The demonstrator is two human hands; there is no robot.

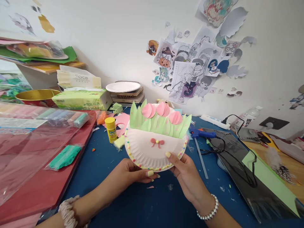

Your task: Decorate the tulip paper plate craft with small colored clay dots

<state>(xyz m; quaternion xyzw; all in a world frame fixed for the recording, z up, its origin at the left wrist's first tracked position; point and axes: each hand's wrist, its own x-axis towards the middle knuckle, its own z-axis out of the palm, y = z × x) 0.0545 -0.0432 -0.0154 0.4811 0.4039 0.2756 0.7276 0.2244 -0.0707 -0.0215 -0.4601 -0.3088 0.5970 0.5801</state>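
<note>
Between my two hands a white paper plate basket (142,145) is held up, tilted toward me above the blue table. Green paper leaves (154,125) and pink paper tulips (162,109) rise from its pocket. A small red bow with a yellow centre (157,142) sits on the front, and colourful dots on a yellow line follow the rim. My left hand (139,172) grips the lower left edge, thumb in front. My right hand (181,164) grips the lower right edge, its thumb pressed on the plate front. The fingers behind the plate are partly hidden.
Left are a yellow glue stick (110,130), a teal clay pack (64,157) and red sheets (42,180). A blue glue gun (203,133) with a cord and a clear glue stick (201,158) lie right. Tissue packs (83,98) and a plate stack (123,86) stand behind.
</note>
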